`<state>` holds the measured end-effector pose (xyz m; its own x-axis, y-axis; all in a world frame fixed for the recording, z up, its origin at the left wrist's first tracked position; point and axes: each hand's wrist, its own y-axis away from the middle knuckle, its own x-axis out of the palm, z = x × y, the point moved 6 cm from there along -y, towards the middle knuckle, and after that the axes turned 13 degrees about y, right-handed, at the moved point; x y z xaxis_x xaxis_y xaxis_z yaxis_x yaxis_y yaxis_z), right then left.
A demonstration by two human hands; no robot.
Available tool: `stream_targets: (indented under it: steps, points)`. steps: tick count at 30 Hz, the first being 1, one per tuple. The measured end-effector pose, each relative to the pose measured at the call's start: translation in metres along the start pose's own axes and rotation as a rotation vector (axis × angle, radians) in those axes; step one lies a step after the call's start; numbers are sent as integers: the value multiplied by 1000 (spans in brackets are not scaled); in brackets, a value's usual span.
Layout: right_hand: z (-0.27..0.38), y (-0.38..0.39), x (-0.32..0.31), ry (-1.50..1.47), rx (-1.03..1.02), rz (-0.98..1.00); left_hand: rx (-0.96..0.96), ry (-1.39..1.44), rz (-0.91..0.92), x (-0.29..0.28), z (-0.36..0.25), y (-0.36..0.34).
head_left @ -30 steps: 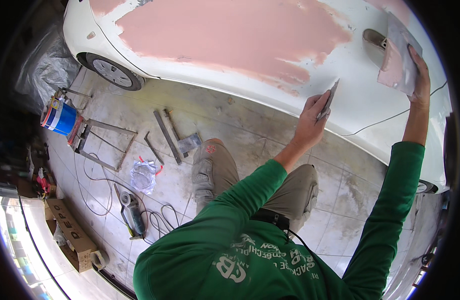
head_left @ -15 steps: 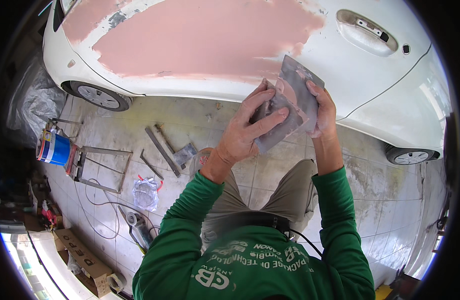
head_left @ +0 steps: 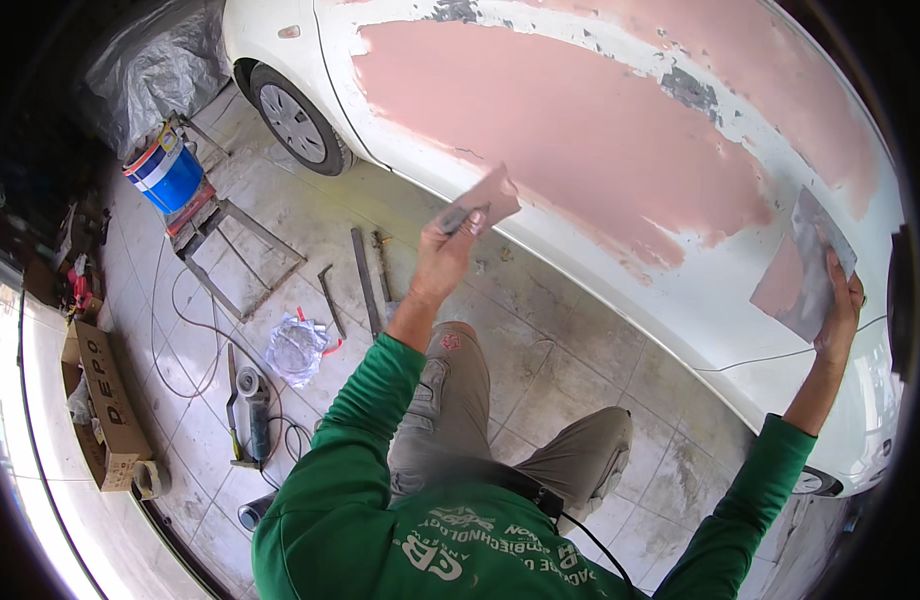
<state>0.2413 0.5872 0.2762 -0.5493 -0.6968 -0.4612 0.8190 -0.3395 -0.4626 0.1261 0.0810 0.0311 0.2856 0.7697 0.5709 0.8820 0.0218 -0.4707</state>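
My left hand (head_left: 443,262) is closed on a small putty spreader (head_left: 496,196), its blade coated with pink filler. It is raised near the lower edge of the white car's door (head_left: 540,225). Far to the right, my right hand (head_left: 838,312) grips a thin grey mixing plate (head_left: 812,240) by its edge. Pink filler covers the plate's lower left part. A broad pink filler patch (head_left: 560,120) spreads over the car's side between and beyond my hands, with bare grey spots and white paint around it.
A blue bucket (head_left: 167,178) stands on a metal-framed stool (head_left: 245,245) at left. On the tiled floor lie metal bars (head_left: 365,280), a silver plastic-wrapped round thing (head_left: 296,348), an angle grinder (head_left: 255,405) and a cable. A cardboard box (head_left: 110,410) sits at far left.
My hands have moved apart, the left one leftward with the spreader, the right one far right with the plate. The view has turned, so the car now slants down to the right.
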Motion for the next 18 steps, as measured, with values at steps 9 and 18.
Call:
stream_targets:
  steps: [9, 18]
  points:
    - [-92, -56, -61, -74, 70, -16, 122, -201, -546, -197, -139, -207]
    - [-104, -64, -81, -144, 196, -85, 358, -815, -358, -173, -86, -228]
